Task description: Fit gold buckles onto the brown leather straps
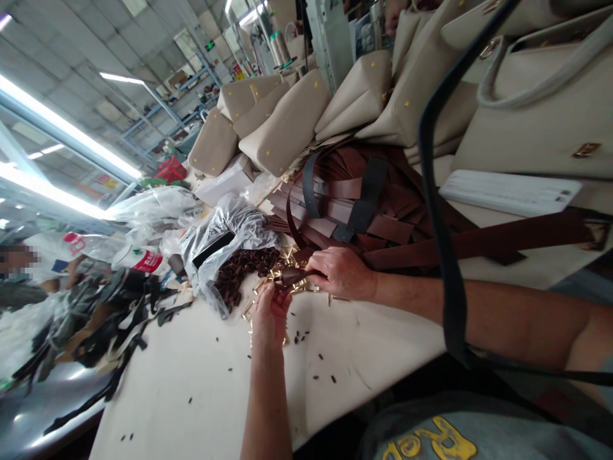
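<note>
My right hand [342,273] is closed round a dark brown leather strap [293,276] that bends into a loop between my hands. My left hand [272,313] grips the strap's other side with its fingertips; a gold buckle seems to be there, too small to tell. Beneath and around both hands lies a pile of gold metal buckles [288,257]. A heap of small dark brown loops [239,273] spills from a clear plastic bag [211,268] left of the buckles. Many brown straps [354,185] are stacked just behind my right hand.
Beige handbags [287,121] line the back of the white table [191,383]. A white box [510,190] lies at the right. Black and tan scraps [100,326] and a bottle [90,244] are at the left. A black cord [438,191] hangs before my right forearm. Small dark bits dot the tabletop.
</note>
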A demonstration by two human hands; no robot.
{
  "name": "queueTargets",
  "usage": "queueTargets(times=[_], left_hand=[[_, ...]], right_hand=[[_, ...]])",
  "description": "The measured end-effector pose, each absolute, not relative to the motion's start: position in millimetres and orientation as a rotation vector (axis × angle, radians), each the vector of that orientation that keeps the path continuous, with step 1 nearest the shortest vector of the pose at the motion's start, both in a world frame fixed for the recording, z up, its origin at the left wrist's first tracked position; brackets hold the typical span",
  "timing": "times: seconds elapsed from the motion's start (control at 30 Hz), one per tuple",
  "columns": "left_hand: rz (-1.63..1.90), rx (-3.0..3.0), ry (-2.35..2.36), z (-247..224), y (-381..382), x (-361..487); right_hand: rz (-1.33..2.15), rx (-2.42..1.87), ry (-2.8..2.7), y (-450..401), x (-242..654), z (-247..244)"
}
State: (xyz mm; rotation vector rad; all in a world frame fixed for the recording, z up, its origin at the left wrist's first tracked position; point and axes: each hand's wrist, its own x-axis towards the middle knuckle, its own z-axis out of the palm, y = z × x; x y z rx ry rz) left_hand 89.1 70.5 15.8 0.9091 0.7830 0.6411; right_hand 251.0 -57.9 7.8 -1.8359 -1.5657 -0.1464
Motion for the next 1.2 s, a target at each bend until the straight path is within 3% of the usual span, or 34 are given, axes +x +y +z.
queueTargets(times=[0.63,1.0,1.2], left_hand=[[0.603,0.920,0.722,9.0,65.0,92.9],[0.418,0.896,0.573,11.4,65.6,78.3],[0.483,0.911,0.673,11.4,63.9,83.9]], right_hand=[[-0.277,-1.873,-1.853,-60.5,247.7,13.9],[-0.212,-1.475,-1.944,-60.8,247.0,18.5],[-0.185,-1.491,-1.858,-60.6,246.6,15.6]])
